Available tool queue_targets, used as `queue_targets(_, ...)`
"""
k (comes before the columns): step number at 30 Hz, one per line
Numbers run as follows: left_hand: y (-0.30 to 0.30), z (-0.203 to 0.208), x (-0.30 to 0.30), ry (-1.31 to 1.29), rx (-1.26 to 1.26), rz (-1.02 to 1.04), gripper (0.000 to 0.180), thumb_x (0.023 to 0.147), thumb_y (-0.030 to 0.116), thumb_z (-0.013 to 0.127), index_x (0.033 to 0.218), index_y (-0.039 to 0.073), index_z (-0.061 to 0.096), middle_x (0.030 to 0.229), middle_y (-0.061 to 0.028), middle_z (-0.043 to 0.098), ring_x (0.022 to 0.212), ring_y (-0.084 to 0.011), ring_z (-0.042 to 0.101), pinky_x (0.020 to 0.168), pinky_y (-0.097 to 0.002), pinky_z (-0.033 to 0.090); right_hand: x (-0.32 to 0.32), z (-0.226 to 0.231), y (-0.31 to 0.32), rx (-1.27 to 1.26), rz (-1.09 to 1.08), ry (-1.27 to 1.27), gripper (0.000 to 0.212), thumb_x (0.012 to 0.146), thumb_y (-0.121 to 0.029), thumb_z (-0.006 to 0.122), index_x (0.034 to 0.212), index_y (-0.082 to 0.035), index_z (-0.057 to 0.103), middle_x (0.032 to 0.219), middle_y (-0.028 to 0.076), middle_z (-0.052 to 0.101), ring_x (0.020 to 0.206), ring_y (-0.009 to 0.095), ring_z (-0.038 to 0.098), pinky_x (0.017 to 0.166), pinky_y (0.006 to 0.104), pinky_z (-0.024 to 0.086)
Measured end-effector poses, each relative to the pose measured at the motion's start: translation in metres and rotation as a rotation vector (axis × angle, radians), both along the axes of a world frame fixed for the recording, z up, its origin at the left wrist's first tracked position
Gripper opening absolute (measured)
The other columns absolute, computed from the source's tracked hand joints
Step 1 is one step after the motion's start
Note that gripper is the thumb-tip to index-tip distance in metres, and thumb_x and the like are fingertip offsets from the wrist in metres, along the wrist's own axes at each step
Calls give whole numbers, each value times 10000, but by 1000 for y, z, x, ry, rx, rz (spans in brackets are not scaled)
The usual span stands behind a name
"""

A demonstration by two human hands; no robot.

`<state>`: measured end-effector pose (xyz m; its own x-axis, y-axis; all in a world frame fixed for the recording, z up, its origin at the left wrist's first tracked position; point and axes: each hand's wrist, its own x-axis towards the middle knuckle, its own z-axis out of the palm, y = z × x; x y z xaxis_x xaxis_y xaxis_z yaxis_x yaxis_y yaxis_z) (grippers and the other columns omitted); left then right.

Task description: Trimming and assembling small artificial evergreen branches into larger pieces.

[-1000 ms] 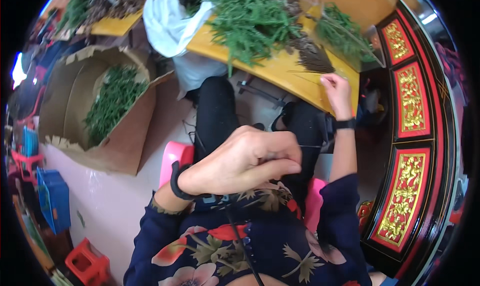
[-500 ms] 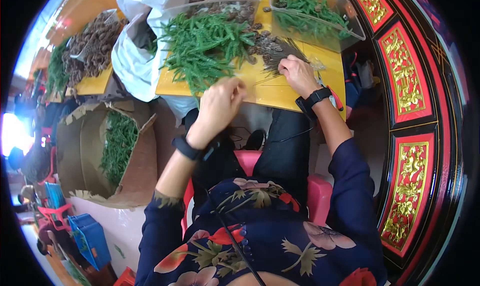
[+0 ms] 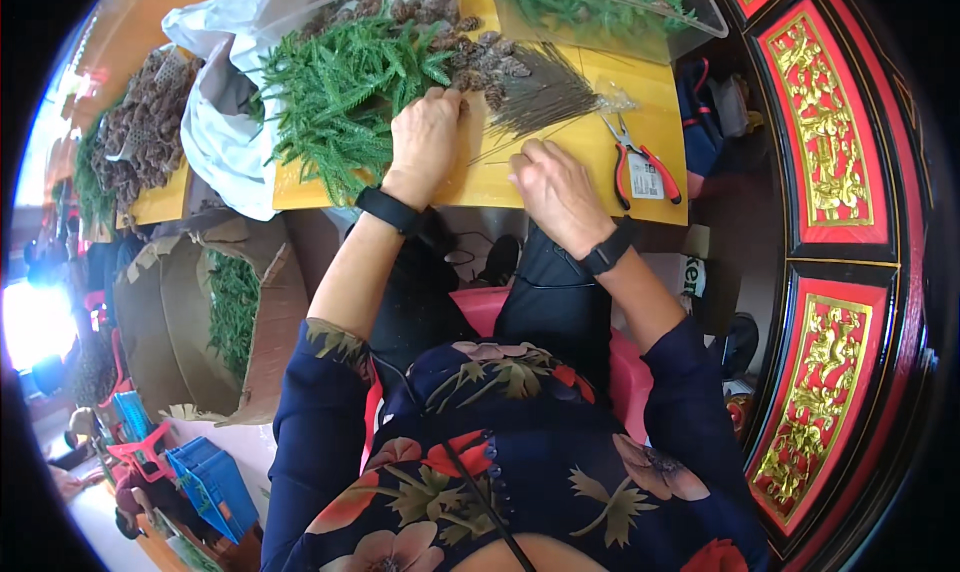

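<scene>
My left hand (image 3: 425,140) reaches over the yellow table, between a heap of green artificial pine sprigs (image 3: 335,97) and a small pile of brown pine cones (image 3: 487,64). Its fingers curl down at the cones' near edge, and what they grip is hidden. Closer to the table's front edge, my right hand (image 3: 558,192) is closed in a pinch. A thin dark wire (image 3: 490,160) shows at its fingertips. Just beyond it lies a fanned bundle of thin dark wires (image 3: 545,92). Red-handled pliers (image 3: 640,167) lie to the right.
Clear plastic bins of pine cones (image 3: 400,7) and green sprigs (image 3: 610,22) stand at the back. A white bag (image 3: 225,137) hangs over the table's left side. On the floor at left are a cardboard box (image 3: 180,322) and a blue crate (image 3: 215,487). Carved red-gold panels (image 3: 820,122) line the right.
My left hand has moved forward to the pine cones. My right hand has drawn back from the wire bundle toward the table's front edge, uncovering the pliers. The view has shifted slightly.
</scene>
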<state>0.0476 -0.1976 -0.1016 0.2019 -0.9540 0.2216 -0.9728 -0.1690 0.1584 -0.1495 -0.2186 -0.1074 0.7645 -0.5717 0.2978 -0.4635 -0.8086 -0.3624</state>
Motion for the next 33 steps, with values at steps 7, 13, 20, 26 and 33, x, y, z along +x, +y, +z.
queue_targets(7,4,10,-12,35,-9,-11,159,822,134,593,972,102,636,879,-101,639,744,-317,647,625,-406,521,3,8,28,-135,-51,72,288,723,-156,687,952,10,633,905,109,586,914,264,567,827,399,432)
queue_targets(13,44,27,-19,308,-278,-54,242,832,136,639,1072,98,641,917,-67,673,666,-246,636,588,-349,498,0,2,41,-270,-77,20,285,721,-175,697,959,-29,640,1012,99,614,983,242,566,911,405,393)
queue_targets(20,109,36,-28,1427,-207,107,282,913,135,595,1175,29,589,984,-49,674,691,-64,554,589,-188,410,-13,-15,38,-382,77,-78,218,738,-144,679,940,-65,656,1035,109,646,998,236,597,893,415,424)
queue_targets(26,122,26,-21,1674,-201,143,300,924,116,578,1208,21,562,1057,-86,656,741,-76,568,617,-176,408,-9,-13,36,-368,147,-60,186,751,-115,633,925,-53,654,1012,109,656,976,232,615,839,378,460)
queue_targets(33,123,28,-25,1741,-255,139,316,941,117,555,1240,17,534,1129,-110,626,768,-89,576,635,-185,427,-8,-13,39,-447,166,-18,196,743,-122,582,915,-53,645,1017,111,651,974,226,618,807,348,474)
